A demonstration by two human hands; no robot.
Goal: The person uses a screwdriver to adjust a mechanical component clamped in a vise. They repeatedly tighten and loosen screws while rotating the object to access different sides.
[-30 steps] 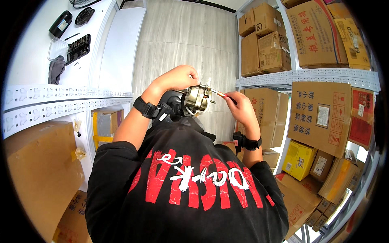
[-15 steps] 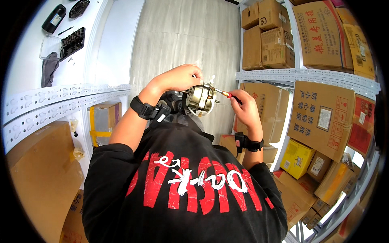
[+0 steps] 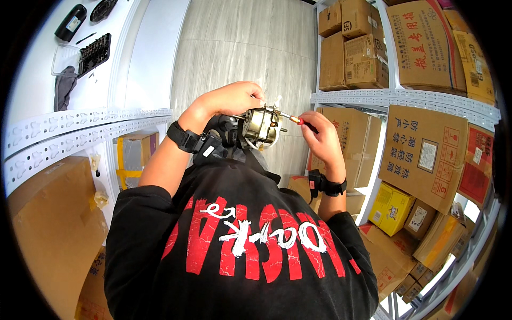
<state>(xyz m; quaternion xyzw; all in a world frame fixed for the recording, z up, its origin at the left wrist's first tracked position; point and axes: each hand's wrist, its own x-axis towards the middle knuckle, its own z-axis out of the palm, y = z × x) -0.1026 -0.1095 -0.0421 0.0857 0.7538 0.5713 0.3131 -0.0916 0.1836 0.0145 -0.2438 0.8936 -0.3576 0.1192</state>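
Note:
A metal electric motor [image 3: 258, 126] with a thin shaft, a white plastic piece and a pale cable sits in front of my body. My left hand [image 3: 238, 98] curls over its far edge, fingertips pinched by the white plastic piece [image 3: 277, 101]; part of that grip is hidden. In my right hand [image 3: 322, 137] is a screwdriver [image 3: 296, 120] with a red and black handle. Its shank points left, and the tip meets the motor near the white piece. Beside the motor on the left is a black part [image 3: 223, 131], partly covered by my left forearm.
On the white shelf at left lie a black bit case [image 3: 95, 53], a grey cloth [image 3: 65, 89], a black cylindrical thing [image 3: 71, 23] and a round black part [image 3: 103, 9]. Cardboard boxes [image 3: 424, 154] fill the metal rack at right. More boxes [image 3: 58, 213] stand below the left shelf.
My left hand and the motor have shifted slightly. The right hand has turned a little around the screwdriver, whose tip stays at the motor.

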